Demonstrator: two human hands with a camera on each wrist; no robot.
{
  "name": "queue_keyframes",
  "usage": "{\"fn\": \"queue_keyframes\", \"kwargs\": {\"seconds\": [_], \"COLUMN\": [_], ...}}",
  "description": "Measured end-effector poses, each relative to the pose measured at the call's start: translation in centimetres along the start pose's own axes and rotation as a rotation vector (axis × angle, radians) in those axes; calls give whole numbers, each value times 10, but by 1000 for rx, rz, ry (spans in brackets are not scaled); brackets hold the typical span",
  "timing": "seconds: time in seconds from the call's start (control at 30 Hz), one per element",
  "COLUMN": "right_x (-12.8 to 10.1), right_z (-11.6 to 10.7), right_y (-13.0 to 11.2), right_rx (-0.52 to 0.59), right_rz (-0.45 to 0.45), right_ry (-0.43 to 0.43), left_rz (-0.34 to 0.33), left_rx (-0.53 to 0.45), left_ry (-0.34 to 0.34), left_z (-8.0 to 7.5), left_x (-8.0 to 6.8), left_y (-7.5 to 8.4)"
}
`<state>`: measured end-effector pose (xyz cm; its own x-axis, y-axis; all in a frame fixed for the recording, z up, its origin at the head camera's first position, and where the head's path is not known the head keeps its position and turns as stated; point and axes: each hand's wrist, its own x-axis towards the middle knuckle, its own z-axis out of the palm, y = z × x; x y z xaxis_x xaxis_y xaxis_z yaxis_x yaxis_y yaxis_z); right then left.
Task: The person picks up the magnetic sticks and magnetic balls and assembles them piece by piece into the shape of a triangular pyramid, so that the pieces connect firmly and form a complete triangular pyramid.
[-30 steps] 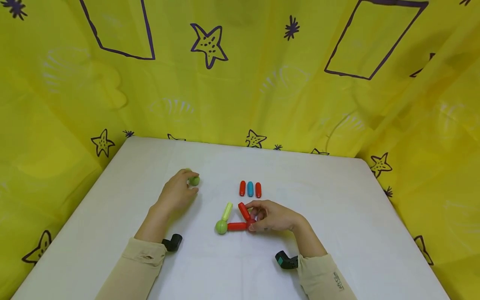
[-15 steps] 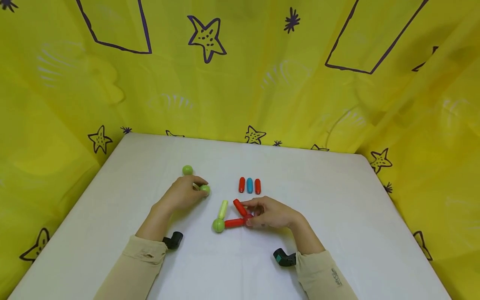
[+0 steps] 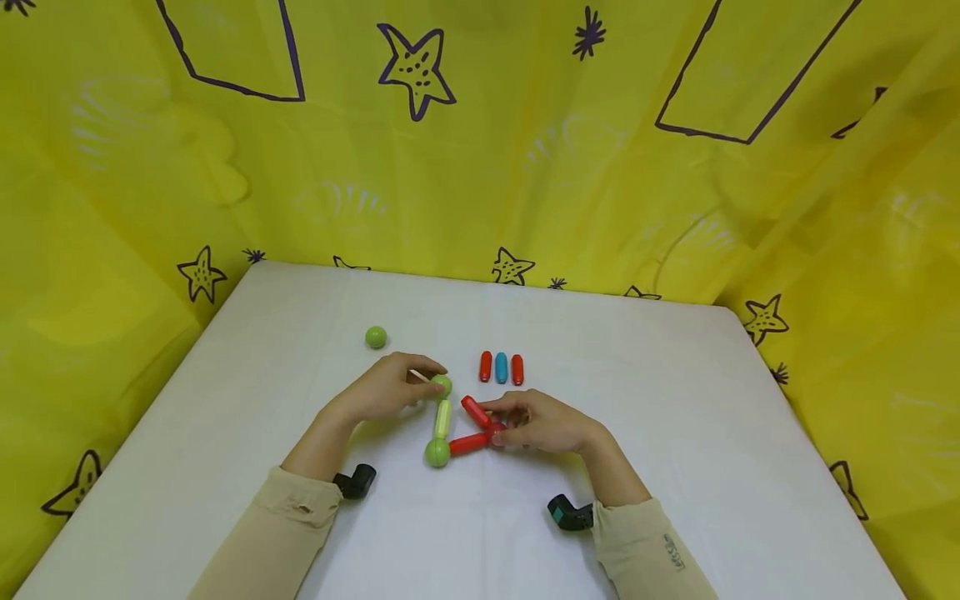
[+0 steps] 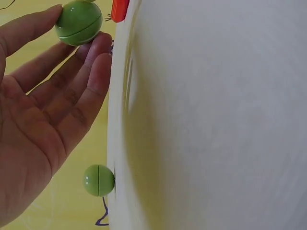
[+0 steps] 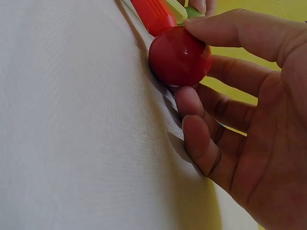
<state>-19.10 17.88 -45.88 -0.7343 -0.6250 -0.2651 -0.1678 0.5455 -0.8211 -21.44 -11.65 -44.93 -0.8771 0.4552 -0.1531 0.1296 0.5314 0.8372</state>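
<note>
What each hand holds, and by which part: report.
The left hand pinches a green ball by its sides; the right hand grips the red ball by its sides.

We see a white table (image 3: 637, 375) with a yellow curtain (image 3: 480, 187) rising behind it and along both sides. On the curtain we make out dotted stars (image 3: 417, 71), spiky bursts (image 3: 589, 33) and two dark-outlined boxes (image 3: 234, 42), cut off above.
</note>
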Motion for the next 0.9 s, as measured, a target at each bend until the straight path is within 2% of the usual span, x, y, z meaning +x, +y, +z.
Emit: {"fn": "queue_keyframes", "kwargs": {"seconds": [0.2, 0.4, 0.6, 0.9], "right_x": [2, 1, 2, -1], "right_z": [-1, -1, -1, -4], "right_y": [0, 2, 3, 5], "right_rx": [8, 6, 5, 9], "right_rz": [-6, 5, -4, -12], "right_ry": [-8, -14, -16, -1], "left_rz": [8, 58, 90, 76], "left_rx": [9, 43, 50, 42], "left_ry": [-17, -86, -101, -119], "left_z": [1, 2, 2, 3], "left_x": [0, -2, -2, -2], "left_y": [4, 5, 6, 6]}}
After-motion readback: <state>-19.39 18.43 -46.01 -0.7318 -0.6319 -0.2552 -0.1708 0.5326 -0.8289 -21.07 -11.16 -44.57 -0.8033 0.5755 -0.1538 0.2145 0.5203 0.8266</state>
